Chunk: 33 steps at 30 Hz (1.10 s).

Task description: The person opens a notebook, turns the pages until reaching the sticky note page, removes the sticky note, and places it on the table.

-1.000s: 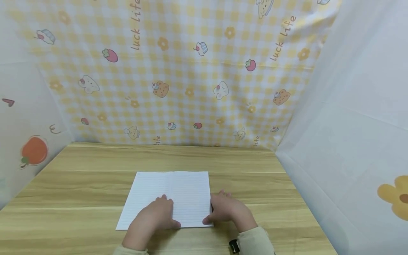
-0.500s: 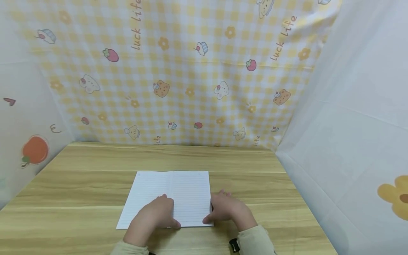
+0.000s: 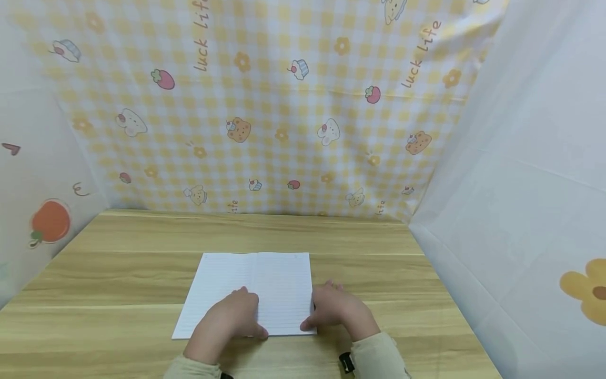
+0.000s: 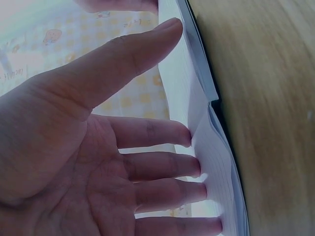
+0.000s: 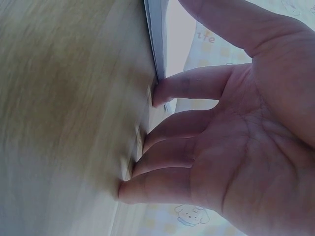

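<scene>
An open notebook (image 3: 284, 276) with white lined pages lies flat on the wooden table. My left hand (image 3: 232, 313) rests on it near the centre fold. In the left wrist view its straight fingertips press on the page (image 4: 216, 147), which bends beneath them, while the thumb points along the near edge. At the right edge of the notebook is my right hand (image 3: 333, 305), its thumb on the lower right corner. The right wrist view shows the index fingertip (image 5: 158, 96) against the notebook's edge and the other fingertips touching the tabletop.
The wooden table (image 3: 123, 263) extends on both sides of the notebook. A yellow checked curtain (image 3: 284, 105) hangs behind it, with white sheets (image 3: 521, 158) along the sides. A black wrist strap (image 3: 347, 362) shows at the right cuff.
The whole head view has shifted very slightly. Both hands and the notebook hold the same positions against each other.
</scene>
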{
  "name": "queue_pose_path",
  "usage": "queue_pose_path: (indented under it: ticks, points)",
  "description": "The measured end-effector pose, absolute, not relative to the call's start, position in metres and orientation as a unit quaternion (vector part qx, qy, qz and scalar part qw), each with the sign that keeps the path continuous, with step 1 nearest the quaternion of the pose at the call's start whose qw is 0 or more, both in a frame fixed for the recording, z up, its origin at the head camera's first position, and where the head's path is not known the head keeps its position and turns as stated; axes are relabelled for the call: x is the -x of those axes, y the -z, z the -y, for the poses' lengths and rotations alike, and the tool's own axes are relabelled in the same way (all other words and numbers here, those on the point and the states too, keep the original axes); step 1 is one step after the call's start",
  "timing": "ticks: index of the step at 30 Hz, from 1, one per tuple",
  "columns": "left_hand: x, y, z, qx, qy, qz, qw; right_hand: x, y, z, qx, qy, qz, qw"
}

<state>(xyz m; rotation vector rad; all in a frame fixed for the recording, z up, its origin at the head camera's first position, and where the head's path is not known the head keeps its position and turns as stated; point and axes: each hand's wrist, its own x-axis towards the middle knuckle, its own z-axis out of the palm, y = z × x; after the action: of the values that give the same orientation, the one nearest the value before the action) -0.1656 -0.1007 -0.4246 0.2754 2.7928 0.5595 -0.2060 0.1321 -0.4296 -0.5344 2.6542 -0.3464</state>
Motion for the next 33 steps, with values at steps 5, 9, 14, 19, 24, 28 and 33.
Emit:
queue_pose_path:
  ticks: [5,9,14,19,24,28,33]
  points:
    - [0.1657,0.4245,0.1001,-0.098,-0.197,-0.966,0.139,0.2061,0.4292,-0.1313,0.188,0.113,-0.954,0.203]
    - [0.1661,0.4251,0.0998,-0.095,-0.196,-0.966,0.138,0.2056,0.4286,-0.1301,0.186,0.113,-0.955,0.2]
    - [0.1674,0.4261,0.098,-0.092,-0.189,-0.967,0.143,0.2047,0.429,-0.1278,0.181,0.111,-0.957,0.196]
    - [0.1662,0.4256,0.098,-0.093,-0.19,-0.967,0.145,0.2046,0.429,-0.1263,0.177,0.104,-0.96,0.192]
    - [0.1662,0.4247,0.0997,-0.097,-0.193,-0.966,0.144,0.2054,0.4276,-0.1267,0.185,0.105,-0.958,0.194]
    - [0.1665,0.4248,0.1018,-0.097,-0.198,-0.965,0.145,0.206,0.427,-0.1282,0.195,0.12,-0.953,0.199]
    - [0.1668,0.426,0.1037,-0.097,-0.204,-0.963,0.148,0.206,0.4263,-0.1292,0.195,0.114,-0.953,0.203]
